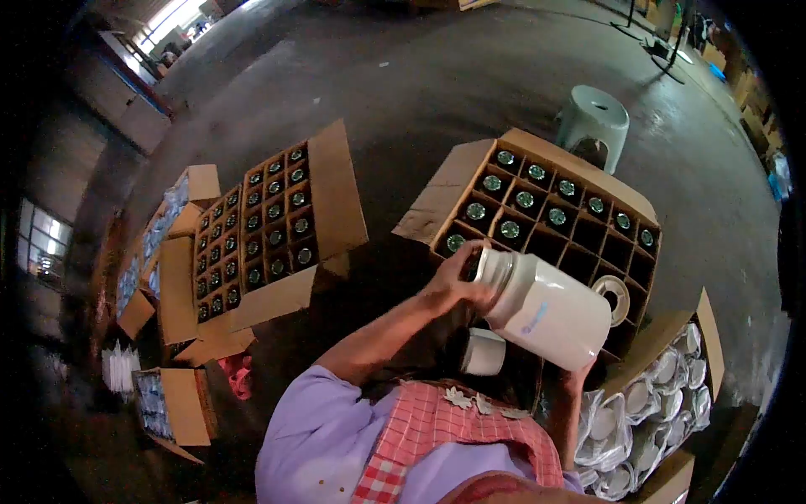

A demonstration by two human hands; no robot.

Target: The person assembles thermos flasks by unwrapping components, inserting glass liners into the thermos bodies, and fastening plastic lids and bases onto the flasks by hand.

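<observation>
A large whitish jar (554,315) with a blue mark on its side is held tilted in front of me. My left hand (463,281) is wrapped round its neck end. My right hand (579,376) grips its base end, with most of the fingers hidden behind it. Beneath the jar stands a divided carton (470,164) with glassy round tops (525,199) in several compartments. A cream ring-shaped thing (611,301), perhaps a tape roll, lies over the carton's right side. Below the jar's neck is a smaller white container (484,351).
At the lower right, an open carton (712,344) holds several plastic-wrapped white pieces (642,399). Another divided carton (336,189) of glassy tops stands left, near smaller cartons (185,403). A grey stool (598,118) stands behind; red cloth (237,375) lies on the floor.
</observation>
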